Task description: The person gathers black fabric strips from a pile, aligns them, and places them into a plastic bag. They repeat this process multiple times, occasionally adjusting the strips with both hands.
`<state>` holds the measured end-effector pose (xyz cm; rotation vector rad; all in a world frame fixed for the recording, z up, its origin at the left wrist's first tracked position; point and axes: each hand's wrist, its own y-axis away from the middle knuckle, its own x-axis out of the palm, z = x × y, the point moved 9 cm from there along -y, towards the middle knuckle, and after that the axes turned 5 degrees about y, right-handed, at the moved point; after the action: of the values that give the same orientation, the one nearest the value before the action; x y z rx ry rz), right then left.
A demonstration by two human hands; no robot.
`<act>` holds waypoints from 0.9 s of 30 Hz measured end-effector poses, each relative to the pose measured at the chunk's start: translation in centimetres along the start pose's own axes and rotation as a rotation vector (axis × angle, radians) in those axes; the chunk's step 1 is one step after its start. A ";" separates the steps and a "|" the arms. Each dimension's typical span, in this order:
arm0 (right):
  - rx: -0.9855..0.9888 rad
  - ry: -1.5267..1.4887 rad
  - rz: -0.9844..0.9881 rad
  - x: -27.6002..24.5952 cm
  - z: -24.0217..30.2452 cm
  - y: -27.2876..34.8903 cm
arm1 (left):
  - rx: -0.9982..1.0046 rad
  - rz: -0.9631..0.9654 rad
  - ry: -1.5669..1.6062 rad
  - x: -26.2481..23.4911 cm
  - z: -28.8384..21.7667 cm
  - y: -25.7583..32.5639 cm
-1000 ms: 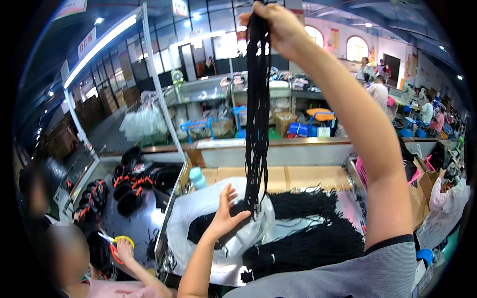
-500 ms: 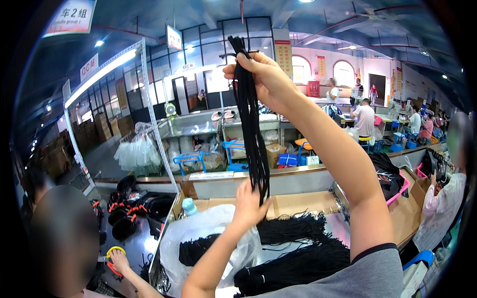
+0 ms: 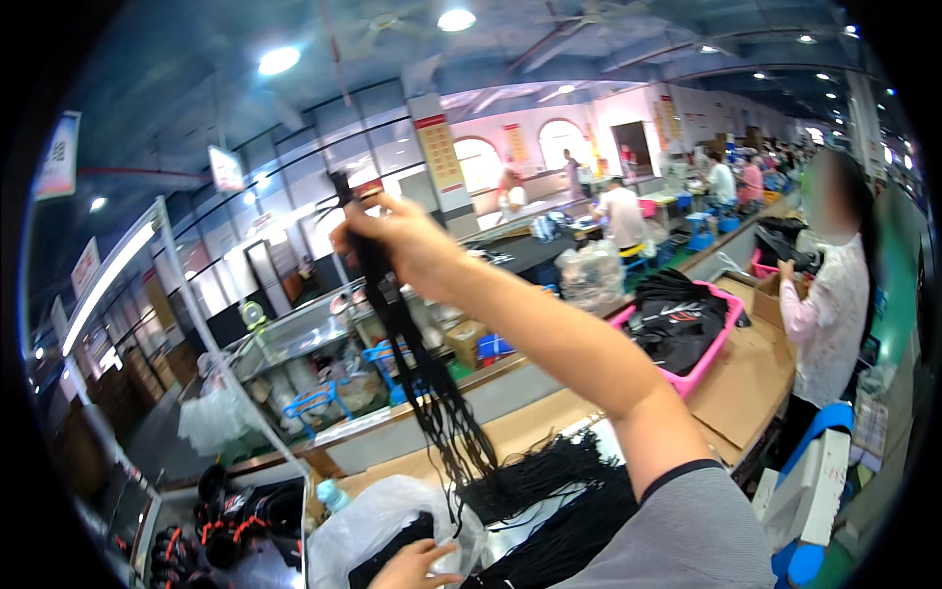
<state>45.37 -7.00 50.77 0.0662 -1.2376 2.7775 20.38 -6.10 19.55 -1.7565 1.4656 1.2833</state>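
Cords [image 3: 400, 324], one black bundle, hang from my clenched right grip [image 3: 407, 240]; my spread left grip [image 3: 414, 567] is near one white bag [image 3: 341, 540].

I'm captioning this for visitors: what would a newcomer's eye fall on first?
Probably the black cords dangling from the person's raised right hand, left of centre. The pink tub, heaped with black goods, likely comes next, right of centre. At the bottom edge, the left hand shows by a whitish plastic bag.
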 end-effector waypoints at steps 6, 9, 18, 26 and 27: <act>0.010 0.038 0.265 8.9 -1.6 4.2 | 0.290 -0.988 0.467 -12.9 -1.7 6.0; -0.102 0.317 0.358 11.0 -2.6 7.2 | 0.649 -1.097 0.743 -14.8 -4.8 4.0; 0.133 -0.221 0.331 10.4 -8.7 13.1 | 0.519 -0.933 1.151 -14.4 -6.4 -0.7; 0.510 -0.269 0.682 12.0 -20.4 28.6 | 0.728 -0.979 1.311 -17.1 -7.5 -1.7; 0.538 -0.244 0.699 9.4 -20.0 29.5 | 0.757 -0.976 1.337 -17.2 -6.5 -1.7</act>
<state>32.85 -11.06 16.37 0.0116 -0.5626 3.7438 24.64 -3.24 37.30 -2.2138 0.9803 -1.0073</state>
